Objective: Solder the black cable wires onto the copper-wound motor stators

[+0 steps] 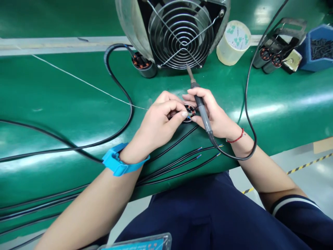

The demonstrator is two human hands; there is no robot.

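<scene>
My left hand (166,119) is closed in a pinch over a small round motor part (191,110) with copper windings, with thin wire ends between thumb and fingers. A strand of solder wire (104,90) runs from the upper left to this hand; its end is hidden. In my right hand (212,113) is a soldering iron (201,104), its tip pointing up and away from the part. Thumb and fingers of that hand also reach the part's right side. A black cable (182,139) leads to just below the part.
A fan with a wire guard (184,43) stands ahead. Beside it are a motor part with a cable (144,66) and a tape roll (234,43). Two more motor parts (267,60), a sponge (293,61) and a blue bin (316,62) sit right. Stripped cables (177,158) lie near the front edge.
</scene>
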